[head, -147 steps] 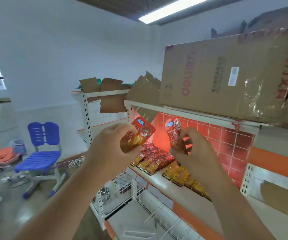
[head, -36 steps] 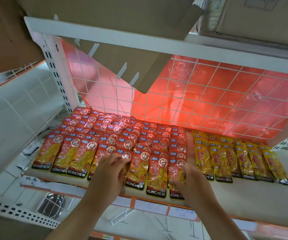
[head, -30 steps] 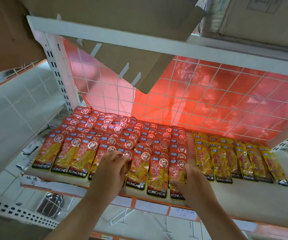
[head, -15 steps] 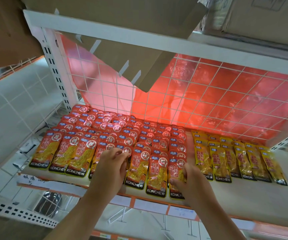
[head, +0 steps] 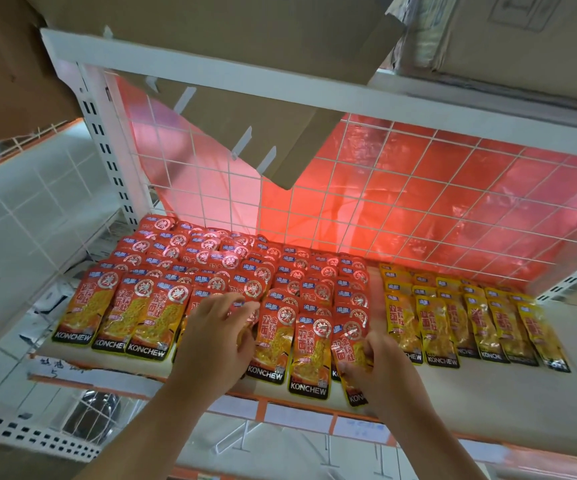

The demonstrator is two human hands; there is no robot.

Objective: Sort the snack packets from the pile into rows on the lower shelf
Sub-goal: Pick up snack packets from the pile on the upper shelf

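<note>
the lower shelf (head: pixel 488 393) is well filled: red packets (head: pixel 211 271) lie flat in overlapping rows across its left part, reaching back to the wire grid (head: pixel 418 202) with a red sheet glowing behind it, and yellow packets (head: pixel 453 317) lie in their own rows just to the right, a narrow bare strip between the two colours. the person's left hand (head: pixel 216 334) sits over a covered red packet (head: pixel 195 306) in the front row, fingers bent and thumb tucked under, pinching it near its top (most of that packet is hidden by the hand). the right hand (head: pixel 384 368) has its fingers curled round the lower end of a tilted red packet (head: pixel 349 348) at the right edge of the red block; that packet slants, its bottom poking past the shelf's front lip, while its neighbours lie straight. above, the white beam of the upper shelf (head: pixel 245 74) carries cardboard (head: pixel 245 133), one flap hanging down in front of the grid.
</note>
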